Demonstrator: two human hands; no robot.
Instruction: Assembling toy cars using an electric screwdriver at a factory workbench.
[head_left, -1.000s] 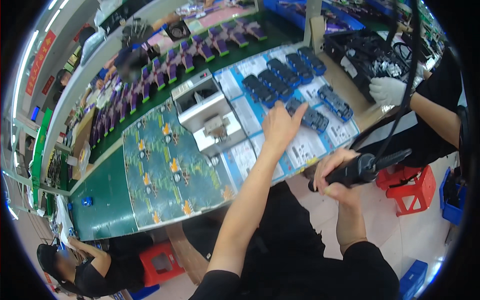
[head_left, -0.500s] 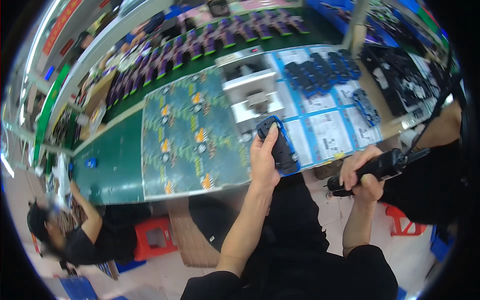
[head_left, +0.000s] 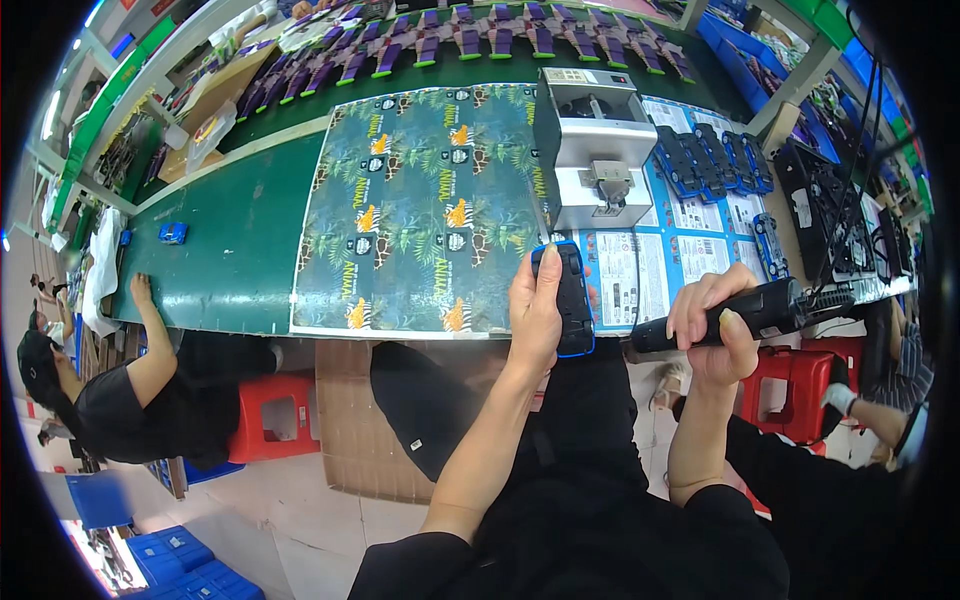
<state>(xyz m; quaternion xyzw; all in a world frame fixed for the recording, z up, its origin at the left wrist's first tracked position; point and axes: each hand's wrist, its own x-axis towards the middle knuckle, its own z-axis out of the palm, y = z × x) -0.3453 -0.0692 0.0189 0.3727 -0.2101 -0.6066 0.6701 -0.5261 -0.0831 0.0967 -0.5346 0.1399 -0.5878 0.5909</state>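
My left hand (head_left: 535, 310) grips a blue toy car (head_left: 575, 300) with its black underside up, thumb on top, at the table's front edge. In my right hand (head_left: 715, 325) is a black electric screwdriver (head_left: 765, 308), its tip end pointing left toward the car but apart from it. Beyond the car stands a grey metal screw feeder (head_left: 597, 150). Several blue toy cars with black undersides (head_left: 700, 165) lie in a row right of the feeder, and another toy car (head_left: 769, 245) sits nearer, beside the sheet's right edge.
A patterned sheet (head_left: 400, 220) covers the green table (head_left: 230, 270). Rows of purple-and-green pieces (head_left: 420, 45) line the far side. Black parts fill a tray (head_left: 840, 215) at right. A small blue toy car (head_left: 173, 233) lies at left, near a seated person (head_left: 130, 390).
The view has swung right and levelled. The screwdriver has come closer to level, its tip end now nearer the car. Both hands keep their holds.
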